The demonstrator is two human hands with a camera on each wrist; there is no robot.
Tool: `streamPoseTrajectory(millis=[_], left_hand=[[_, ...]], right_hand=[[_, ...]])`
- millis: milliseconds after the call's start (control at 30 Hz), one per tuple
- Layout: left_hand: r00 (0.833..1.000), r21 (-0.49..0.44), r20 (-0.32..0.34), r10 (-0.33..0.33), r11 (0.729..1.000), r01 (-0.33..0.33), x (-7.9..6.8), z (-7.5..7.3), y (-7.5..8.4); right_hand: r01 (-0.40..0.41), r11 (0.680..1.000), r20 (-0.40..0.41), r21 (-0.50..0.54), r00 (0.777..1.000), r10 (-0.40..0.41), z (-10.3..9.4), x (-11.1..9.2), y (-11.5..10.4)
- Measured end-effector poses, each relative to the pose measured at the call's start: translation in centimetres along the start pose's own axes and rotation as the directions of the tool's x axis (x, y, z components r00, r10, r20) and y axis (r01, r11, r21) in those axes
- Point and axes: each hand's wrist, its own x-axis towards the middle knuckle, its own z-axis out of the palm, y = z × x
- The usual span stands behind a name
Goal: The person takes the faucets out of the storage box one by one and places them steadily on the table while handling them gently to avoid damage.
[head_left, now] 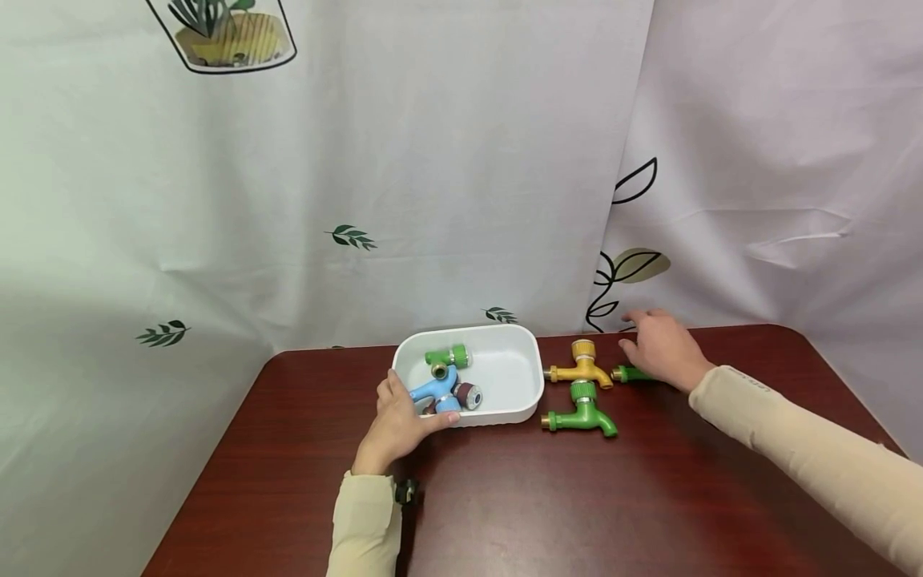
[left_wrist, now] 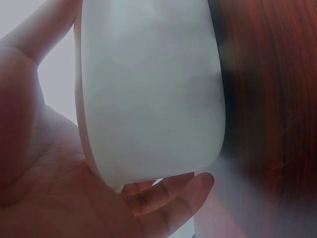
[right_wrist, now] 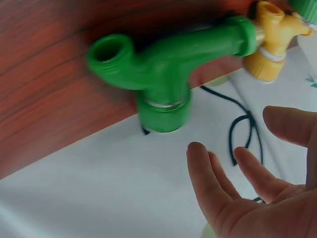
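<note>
At its left front corner, a white plastic tub (head_left: 497, 418) is gripped by my left hand (head_left: 395, 425), thumb along the front rim and fingers round the left end. Inside the tub lie a blue tap (head_left: 436, 389), a green tap (head_left: 447, 357) and a brown tap handle (head_left: 469, 395). My right hand (head_left: 665, 349) hovers at the table's back right with fingers spread, holding nothing. Just beside it is another green tap (right_wrist: 166, 74), mostly hidden by the hand in the head view. The right wrist view shows a gap between fingertips and tap.
Right of the tub lie a yellow tap (head_left: 586, 373) and, in front of it, a green tap (head_left: 582, 417). A pale patterned curtain (head_left: 461, 200) hangs behind the back edge of the dark red wooden table (head_left: 505, 497).
</note>
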Motion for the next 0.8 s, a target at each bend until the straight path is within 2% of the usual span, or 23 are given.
streamPoseTrajectory(millis=[167,800], left_hand=[[1.000,0.002,-0.004,0.008,1.000,-0.008,0.0,0.0,0.0],[1.000,0.005,-0.005,-0.003,1.000,0.003,0.0,0.1,0.0]], right_hand=[[0.052,0.998,-0.041,0.018,0.998,-0.051,0.1,-0.1,-1.2],[0.151,0.981,-0.079,0.123,0.987,-0.142,0.5,0.7,-6.2]])
